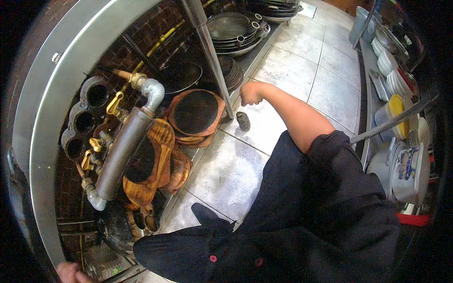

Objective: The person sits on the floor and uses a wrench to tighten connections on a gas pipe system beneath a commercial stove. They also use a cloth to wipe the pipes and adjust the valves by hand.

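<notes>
My right hand (251, 93) reaches out over the tiled floor with its fingers curled in. Whatever it may hold is hidden from this side. Just below it, apart from the fingers, a small dark, grimy cylinder (243, 121) stands on the floor beside a metal leg (214, 59). At the lower left corner, part of my left hand (71, 273) shows by the end of the curved steel counter edge (41, 226). The picture's edge cuts it off, and its grip cannot be made out.
Under the counter sit wooden boards with black plates (196, 112), a gas pipe with yellow valves (125, 153), and stacked pans (231, 30). A right-hand shelf holds white bowls (386, 61), a yellow-lidded tub (398, 115) and plastic containers (410, 172). My dark-clothed knee (278, 165) is bent low.
</notes>
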A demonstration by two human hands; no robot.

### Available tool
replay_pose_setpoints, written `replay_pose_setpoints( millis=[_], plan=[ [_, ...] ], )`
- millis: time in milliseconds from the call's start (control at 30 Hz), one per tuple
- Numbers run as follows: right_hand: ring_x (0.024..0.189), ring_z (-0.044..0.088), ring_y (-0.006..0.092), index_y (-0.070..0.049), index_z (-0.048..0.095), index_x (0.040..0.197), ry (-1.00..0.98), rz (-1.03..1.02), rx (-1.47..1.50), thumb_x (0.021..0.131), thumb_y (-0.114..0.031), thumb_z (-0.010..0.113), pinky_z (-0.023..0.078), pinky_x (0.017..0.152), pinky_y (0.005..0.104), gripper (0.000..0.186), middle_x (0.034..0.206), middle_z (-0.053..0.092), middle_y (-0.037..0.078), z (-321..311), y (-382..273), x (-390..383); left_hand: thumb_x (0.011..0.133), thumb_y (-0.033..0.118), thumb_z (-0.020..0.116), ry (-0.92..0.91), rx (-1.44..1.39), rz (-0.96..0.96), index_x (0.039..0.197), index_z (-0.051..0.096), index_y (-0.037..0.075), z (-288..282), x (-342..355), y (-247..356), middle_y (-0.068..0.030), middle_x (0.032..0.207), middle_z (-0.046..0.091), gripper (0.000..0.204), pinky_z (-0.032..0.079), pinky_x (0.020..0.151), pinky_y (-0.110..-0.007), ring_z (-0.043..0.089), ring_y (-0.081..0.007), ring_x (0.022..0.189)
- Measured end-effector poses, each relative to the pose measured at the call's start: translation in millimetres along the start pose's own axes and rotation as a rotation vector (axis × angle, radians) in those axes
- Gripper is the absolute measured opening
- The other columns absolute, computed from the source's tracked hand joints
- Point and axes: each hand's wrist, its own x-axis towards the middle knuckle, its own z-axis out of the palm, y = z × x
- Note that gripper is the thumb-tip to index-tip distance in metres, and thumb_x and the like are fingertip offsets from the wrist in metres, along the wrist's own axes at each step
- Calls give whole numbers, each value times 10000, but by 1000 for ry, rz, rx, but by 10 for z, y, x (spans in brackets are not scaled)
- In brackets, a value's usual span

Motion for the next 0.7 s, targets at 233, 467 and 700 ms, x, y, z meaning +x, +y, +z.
replay_pose_setpoints(
  millis=[233,467,700],
  plan=[
    [515,548,221,50,621,779,-110,126,67,835,-521,550,478,500,369,578,684,599,123,491,-2,299,755,67,606,-367,-494,59,760,597,-2,1432,-351,1292,-122,712,588,70,447,630,-357,560,-271,634],
    [494,576,256,41,631,663,-90,-23,-223,885,-439,469,501,493,385,553,587,588,142,596,-37,519,743,62,682,-710,-571,-225,780,643,-12,2258,-1067,1250,-133,701,624,92,484,607,-315,602,-216,614],
    [610,626,302,37,666,692,11,8,-272,813,-284,526,508,606,409,370,672,641,189,555,93,567,726,89,698,-796,-496,-242,773,651,-7,2264,-1096,1182,-156,693,622,116,491,598,-329,617,-249,601]
  ],
)
